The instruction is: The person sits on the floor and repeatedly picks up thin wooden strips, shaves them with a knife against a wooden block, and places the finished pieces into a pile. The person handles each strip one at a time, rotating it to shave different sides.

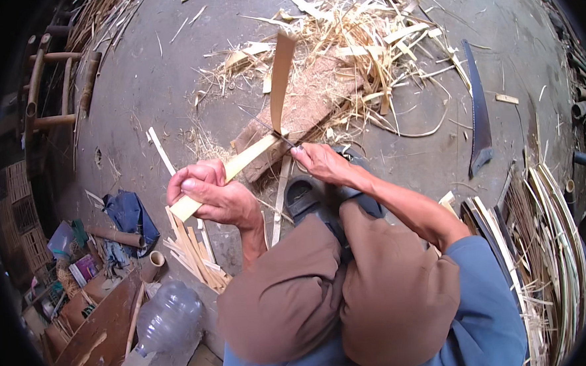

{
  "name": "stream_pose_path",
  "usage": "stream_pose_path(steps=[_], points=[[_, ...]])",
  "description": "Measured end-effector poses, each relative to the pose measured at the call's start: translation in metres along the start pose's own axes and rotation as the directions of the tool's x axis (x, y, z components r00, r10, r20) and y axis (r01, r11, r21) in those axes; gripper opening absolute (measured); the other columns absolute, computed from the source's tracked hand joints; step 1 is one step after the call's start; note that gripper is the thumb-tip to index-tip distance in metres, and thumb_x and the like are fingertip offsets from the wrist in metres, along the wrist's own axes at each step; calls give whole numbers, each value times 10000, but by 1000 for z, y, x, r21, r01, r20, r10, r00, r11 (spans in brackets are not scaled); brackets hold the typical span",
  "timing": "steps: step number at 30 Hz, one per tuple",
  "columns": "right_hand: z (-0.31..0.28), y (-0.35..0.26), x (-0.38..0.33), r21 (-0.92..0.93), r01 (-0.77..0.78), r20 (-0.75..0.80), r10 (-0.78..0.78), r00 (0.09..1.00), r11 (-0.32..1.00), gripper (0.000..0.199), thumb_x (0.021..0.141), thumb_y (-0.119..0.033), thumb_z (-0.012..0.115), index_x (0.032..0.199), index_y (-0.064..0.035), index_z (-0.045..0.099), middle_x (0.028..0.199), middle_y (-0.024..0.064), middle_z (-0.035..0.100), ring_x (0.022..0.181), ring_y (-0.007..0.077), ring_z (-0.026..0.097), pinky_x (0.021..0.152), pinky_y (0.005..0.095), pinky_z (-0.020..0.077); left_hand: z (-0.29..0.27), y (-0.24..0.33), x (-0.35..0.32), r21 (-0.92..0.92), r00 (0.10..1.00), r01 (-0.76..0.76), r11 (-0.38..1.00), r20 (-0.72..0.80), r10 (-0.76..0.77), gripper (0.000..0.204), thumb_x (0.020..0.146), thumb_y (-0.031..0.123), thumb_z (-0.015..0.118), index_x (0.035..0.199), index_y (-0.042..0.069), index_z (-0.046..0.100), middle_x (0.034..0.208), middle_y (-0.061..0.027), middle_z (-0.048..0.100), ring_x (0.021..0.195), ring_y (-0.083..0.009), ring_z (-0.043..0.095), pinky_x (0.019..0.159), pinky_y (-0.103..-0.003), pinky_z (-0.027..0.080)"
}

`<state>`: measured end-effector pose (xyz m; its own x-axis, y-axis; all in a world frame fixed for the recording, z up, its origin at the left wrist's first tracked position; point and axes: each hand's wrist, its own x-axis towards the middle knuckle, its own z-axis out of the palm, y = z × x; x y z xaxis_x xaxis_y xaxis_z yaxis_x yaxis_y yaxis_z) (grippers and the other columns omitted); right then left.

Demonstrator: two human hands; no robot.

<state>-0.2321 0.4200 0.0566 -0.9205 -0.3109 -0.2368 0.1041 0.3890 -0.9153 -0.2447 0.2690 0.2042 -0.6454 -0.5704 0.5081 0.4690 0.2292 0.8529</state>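
Note:
My left hand is closed round the near end of a pale, flat bamboo strip, which slants away to the upper right. In my right hand is a knife, its thin blade lying across the strip. Beyond the blade a wide tan layer stands up from the strip, split from it or bent upward; which one I cannot tell. Under the blade and strip lies a worn wooden board, dusted with shavings. The knife's handle is mostly hidden by my fingers.
Curly shavings are heaped on the board's far end. A handsaw lies at the right, near bundled bamboo strips. Cut strips and a large plastic bottle lie at the left. My sandalled foot is beside the board.

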Motion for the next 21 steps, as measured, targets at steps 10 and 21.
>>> stream_pose_path(steps=[10,21], points=[[5,-31,-26,57,59,57,-63,996,997,450,1013,-387,496,826,20,541,673,285,544,686,482,589,616,533,445,4,2,-5,83,999,-47,996,32,44,199,1068,185,387,1107,-10,378,683,-12,340,553,-95,308,468,-243,280],[-11,-85,-31,67,170,128,-177,976,983,377,1021,-382,484,871,-36,490,660,214,575,621,381,631,517,456,456,2,-6,-2,68,996,-79,995,-39,82,233,1078,214,361,1129,-11,394,663,-11,345,567,-102,320,484,-242,298]])
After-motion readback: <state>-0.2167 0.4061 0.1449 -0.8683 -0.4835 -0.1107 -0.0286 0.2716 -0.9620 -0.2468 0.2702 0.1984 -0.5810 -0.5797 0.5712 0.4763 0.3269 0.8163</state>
